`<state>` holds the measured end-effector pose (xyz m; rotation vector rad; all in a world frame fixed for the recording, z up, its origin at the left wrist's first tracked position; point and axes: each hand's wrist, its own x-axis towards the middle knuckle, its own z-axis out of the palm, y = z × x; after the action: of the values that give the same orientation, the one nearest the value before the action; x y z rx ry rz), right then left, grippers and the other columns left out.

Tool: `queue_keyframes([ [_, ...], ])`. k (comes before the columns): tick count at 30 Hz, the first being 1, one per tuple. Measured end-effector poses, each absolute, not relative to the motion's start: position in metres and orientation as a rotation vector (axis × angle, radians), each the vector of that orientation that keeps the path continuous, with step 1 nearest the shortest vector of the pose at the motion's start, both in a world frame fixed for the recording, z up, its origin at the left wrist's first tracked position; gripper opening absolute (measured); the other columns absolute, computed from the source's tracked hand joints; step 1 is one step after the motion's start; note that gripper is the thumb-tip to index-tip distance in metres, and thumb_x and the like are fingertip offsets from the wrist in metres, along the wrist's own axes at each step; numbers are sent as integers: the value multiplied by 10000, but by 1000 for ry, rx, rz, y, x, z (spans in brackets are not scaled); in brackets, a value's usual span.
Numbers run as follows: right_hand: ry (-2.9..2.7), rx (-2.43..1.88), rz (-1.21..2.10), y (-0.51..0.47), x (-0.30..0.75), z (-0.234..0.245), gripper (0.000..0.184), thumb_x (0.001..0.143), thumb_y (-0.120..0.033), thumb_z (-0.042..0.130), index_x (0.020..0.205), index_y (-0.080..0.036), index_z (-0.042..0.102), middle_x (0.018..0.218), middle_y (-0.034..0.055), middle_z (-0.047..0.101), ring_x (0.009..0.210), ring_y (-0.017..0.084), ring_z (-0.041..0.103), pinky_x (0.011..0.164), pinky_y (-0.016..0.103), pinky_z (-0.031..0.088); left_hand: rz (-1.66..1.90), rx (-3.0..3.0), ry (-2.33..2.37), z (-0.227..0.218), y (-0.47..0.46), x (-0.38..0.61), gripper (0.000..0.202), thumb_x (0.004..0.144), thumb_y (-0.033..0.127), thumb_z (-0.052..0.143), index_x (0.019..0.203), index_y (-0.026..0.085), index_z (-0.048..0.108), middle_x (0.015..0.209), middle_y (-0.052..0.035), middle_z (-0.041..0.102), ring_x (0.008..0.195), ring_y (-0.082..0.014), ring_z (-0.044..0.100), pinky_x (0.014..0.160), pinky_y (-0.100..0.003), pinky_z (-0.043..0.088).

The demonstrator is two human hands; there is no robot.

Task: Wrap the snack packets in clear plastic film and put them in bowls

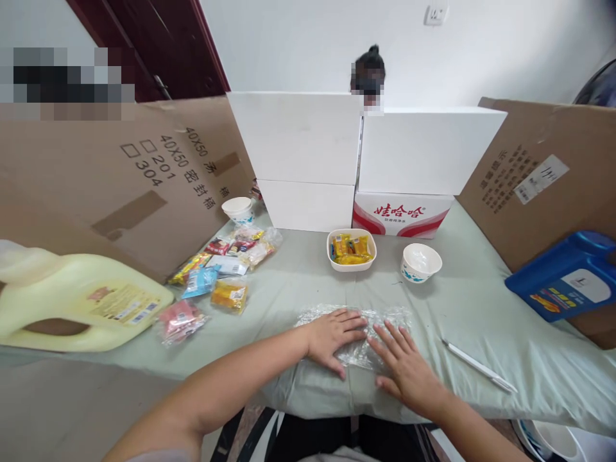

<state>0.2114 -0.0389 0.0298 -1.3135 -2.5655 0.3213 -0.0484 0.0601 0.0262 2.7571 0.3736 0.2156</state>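
My left hand [332,337] lies flat, fingers spread, on a crumpled clear plastic bag [385,317] on the pale green cloth near the table's front edge. Beside it my right hand [404,366] also presses flat on the same bag, fingers stretched out. Neither hand holds anything. Behind them a white rectangular dish [351,250] contains yellow snack packets, and a white paper bowl [420,262] stands to its right.
Several loose snack packets [216,276] lie at the left, with another paper cup [237,209]. A pale yellow jug [72,301] lies far left, a blue jug [568,276] far right, a white pen [479,366] at the front right. White boxes [308,154] and cardboard sheets wall the back; a person's head shows behind them.
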Motion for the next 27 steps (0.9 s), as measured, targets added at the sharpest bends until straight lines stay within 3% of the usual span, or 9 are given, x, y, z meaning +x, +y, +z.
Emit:
queue_keyframes([
  [4,-2761,-1200,294,-41,217,8,777,862,-607,509,1504,-291,208,1550,86,256,1424,365,179,1113,618,163,131,2790,476,33,35,-94,801,785,597,604,1455,246,338,1521,-108,344,1413,-342,259,1149,-514,188],
  [7,-2778,-1178,291,-52,231,4,826,848,-574,557,1513,-283,163,1555,79,234,1423,351,194,1132,588,174,202,2794,672,27,9,-127,622,803,502,612,1343,219,488,1395,-129,510,1324,-336,409,1103,-503,308],
  [10,-2721,-1198,280,-64,245,-2,680,895,-400,553,1496,-282,256,1518,56,340,1388,283,317,1127,474,289,376,2775,807,20,-10,-145,275,847,263,546,1102,195,622,1206,-106,643,1205,-271,532,1051,-435,404],
  [14,-2555,-1259,326,-75,257,-8,448,912,-348,540,1357,-310,500,1399,41,516,1292,257,465,1052,415,418,577,2713,849,23,-18,-148,254,836,75,436,950,202,624,1123,-69,672,1175,-210,556,1013,-358,455],
  [20,-2354,-1332,559,-76,254,6,203,935,-332,488,1039,-290,658,1197,48,650,1143,250,572,986,431,458,779,2397,1113,31,-16,-142,182,847,115,420,853,203,579,900,-50,657,937,-183,627,852,-320,521],
  [27,-1938,-1720,687,-38,242,17,307,957,-441,304,931,-260,550,836,45,680,764,223,653,705,358,489,839,2130,1623,12,6,-131,172,914,289,452,950,213,602,850,-11,704,759,-164,667,709,-276,524],
])
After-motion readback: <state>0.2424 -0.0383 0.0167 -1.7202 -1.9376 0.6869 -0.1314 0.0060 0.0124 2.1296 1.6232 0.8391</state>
